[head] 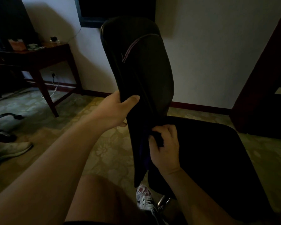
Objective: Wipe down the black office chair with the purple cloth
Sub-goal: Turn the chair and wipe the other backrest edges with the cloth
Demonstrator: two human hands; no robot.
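The black office chair fills the middle of the dim room, its tall backrest [141,65] seen from the side and its seat [209,159] spreading to the right. My left hand [115,109] grips the left edge of the backrest, thumb on the front face. My right hand [164,148] is closed on the purple cloth [144,153], pressing it against the lower backrest where it meets the seat. Only a dark purple strip of cloth shows beside my fingers.
A wooden desk [39,59] with small items stands at the back left, cables hanging below it. Another chair's base [5,117] and a person's shoe [13,150] lie at the left. A dark cabinet [266,88] stands at the right. My patterned shoe [144,197] is under the seat.
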